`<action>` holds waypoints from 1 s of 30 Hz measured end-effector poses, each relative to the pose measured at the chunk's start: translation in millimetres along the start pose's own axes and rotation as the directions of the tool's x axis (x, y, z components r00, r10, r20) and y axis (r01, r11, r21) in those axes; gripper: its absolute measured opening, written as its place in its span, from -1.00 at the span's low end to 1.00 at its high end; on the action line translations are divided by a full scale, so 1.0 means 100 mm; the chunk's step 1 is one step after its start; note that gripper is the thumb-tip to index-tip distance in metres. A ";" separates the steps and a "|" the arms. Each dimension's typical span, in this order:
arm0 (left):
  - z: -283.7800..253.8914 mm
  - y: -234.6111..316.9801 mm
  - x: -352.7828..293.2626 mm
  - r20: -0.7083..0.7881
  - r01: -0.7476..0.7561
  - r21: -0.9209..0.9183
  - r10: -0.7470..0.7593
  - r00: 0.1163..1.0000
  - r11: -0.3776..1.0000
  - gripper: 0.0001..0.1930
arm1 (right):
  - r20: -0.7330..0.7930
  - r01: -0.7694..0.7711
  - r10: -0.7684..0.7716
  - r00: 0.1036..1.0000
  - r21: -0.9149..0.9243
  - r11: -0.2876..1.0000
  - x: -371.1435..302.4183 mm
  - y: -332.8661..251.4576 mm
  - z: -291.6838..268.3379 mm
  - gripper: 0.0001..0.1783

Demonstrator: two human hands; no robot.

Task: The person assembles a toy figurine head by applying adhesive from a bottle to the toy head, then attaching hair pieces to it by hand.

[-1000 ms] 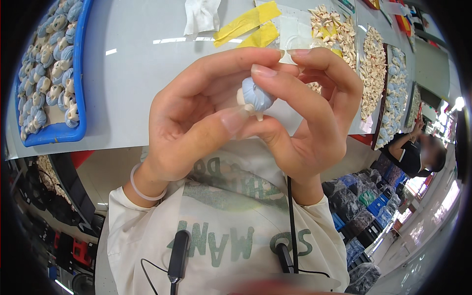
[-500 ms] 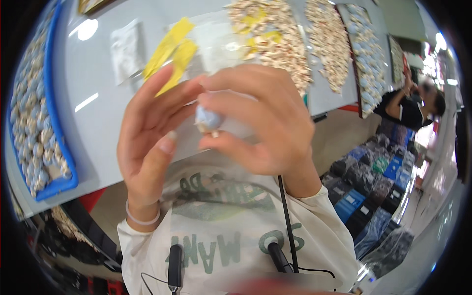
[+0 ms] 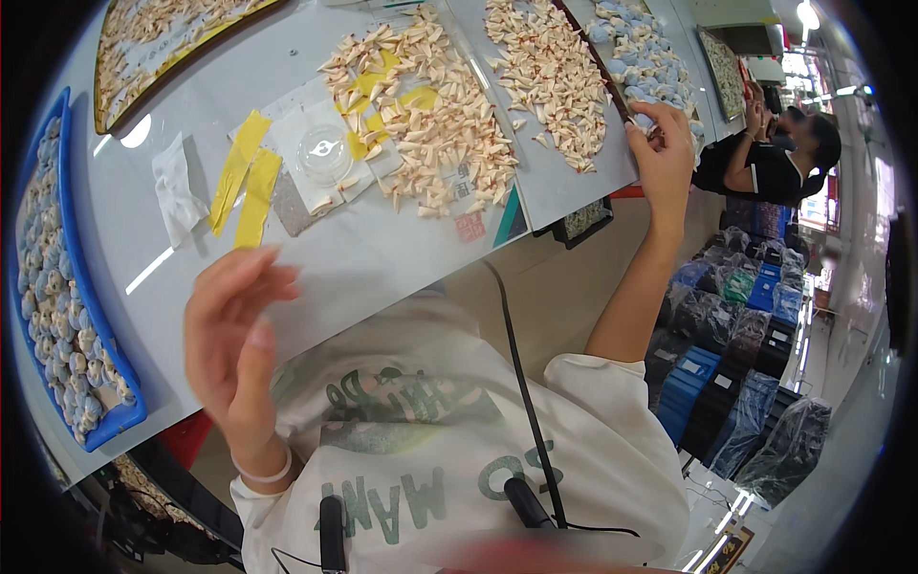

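Observation:
My right hand (image 3: 662, 153) reaches out to the near edge of a dark-rimmed tray of small blue-and-cream pieces (image 3: 639, 59). Its thumb and fingers are bent together at the tray's corner; what lies between the fingertips is too small and covered to make out. Over the near edge of the table my left hand (image 3: 234, 335) hovers, slightly blurred, fingers curved and thumb apart, nothing visible in it. Closest to it are strips of yellow tape (image 3: 256, 196) stuck on the table. Loose cream pointed pieces with reddish tips (image 3: 449, 143) lie spread over the table's middle.
A blue tray (image 3: 117, 378) of blue-and-cream pieces stands at the left. Another tray (image 3: 113, 120) with cream pieces is at the far left. A second heap of cream pieces (image 3: 559, 91) borders the dark-rimmed tray. At the right sit a person (image 3: 755, 167) and plastic-wrapped cases (image 3: 712, 383).
My right hand, which held a small blue-and-cream piece before my chest, has moved far right to the tray. My left hand has dropped down and left, away from it.

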State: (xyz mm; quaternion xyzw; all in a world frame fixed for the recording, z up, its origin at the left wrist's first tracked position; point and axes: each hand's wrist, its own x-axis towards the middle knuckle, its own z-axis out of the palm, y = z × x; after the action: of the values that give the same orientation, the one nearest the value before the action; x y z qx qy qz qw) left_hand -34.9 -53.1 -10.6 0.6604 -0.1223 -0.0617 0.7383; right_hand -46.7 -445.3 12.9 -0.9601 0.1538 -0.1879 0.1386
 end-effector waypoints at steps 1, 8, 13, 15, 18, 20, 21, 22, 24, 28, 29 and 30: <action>-0.10 0.05 -0.03 0.010 -0.120 0.121 0.120 0.993 0.985 -0.66 | -0.018 -0.012 0.012 1.000 -0.038 0.999 0.01 0.00 -0.01 -0.74; -1.26 0.51 -0.16 -0.406 0.111 0.790 0.379 0.832 0.602 -0.67 | -0.067 -0.028 0.023 0.997 -0.074 0.997 0.06 -0.05 -0.04 -0.75; -1.78 0.55 -0.41 -0.541 0.473 0.798 0.100 0.835 0.373 -0.58 | -0.061 0.080 -0.088 0.994 -0.125 0.989 0.05 -0.08 -0.09 -0.74; -1.85 0.54 -0.47 -0.604 0.616 0.750 -0.129 0.786 0.240 -0.55 | -0.104 0.115 -0.137 0.985 -0.195 0.974 0.05 -0.15 -0.12 -0.74; -1.77 0.43 -0.43 -0.594 0.609 0.743 -0.148 0.791 0.277 -0.55 | -0.106 0.103 -0.099 0.989 0.031 0.994 0.05 -0.41 -0.02 -0.72; -1.64 0.40 -0.38 -0.589 0.599 0.752 -0.127 0.798 0.274 -0.55 | 0.050 0.221 -0.241 0.969 0.255 0.941 0.11 -0.51 0.14 -0.74; -1.56 0.38 -0.35 -0.578 0.583 0.763 -0.109 0.809 0.279 -0.56 | 0.050 0.224 -0.244 0.968 0.254 0.941 0.13 -0.56 0.19 -0.74; -1.49 0.38 -0.32 -0.577 0.582 0.764 -0.108 0.810 0.279 -0.56 | 0.092 0.240 -0.268 0.959 0.242 0.940 0.14 -0.60 0.24 -0.77; -1.35 0.38 -0.28 -0.511 0.514 0.855 -0.059 0.858 0.067 -0.57 | 0.136 0.257 -0.293 0.946 0.232 0.938 0.14 -0.65 0.27 -0.79; -1.10 0.45 -0.19 -0.572 0.566 0.819 -0.056 0.818 -0.100 -0.59 | 0.105 0.221 -0.246 0.963 0.211 0.952 0.15 -0.69 0.30 -0.86; -1.15 0.44 -0.20 -0.500 0.471 0.840 -0.046 0.865 -0.268 -0.61 | 0.090 0.231 -0.254 0.963 0.209 0.950 0.15 -0.69 0.30 -0.87; -1.18 0.43 -0.24 -0.431 0.370 0.824 -0.050 0.901 -0.430 -0.63 | 0.094 0.237 -0.262 0.960 0.219 0.947 0.17 -0.70 0.31 -0.87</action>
State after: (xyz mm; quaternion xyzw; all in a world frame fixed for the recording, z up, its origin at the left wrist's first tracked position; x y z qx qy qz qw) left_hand -30.0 71.1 18.4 0.9837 0.0891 -0.0154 -0.1552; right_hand -2.6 -380.5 13.6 -0.9621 0.0017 -0.1598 0.2211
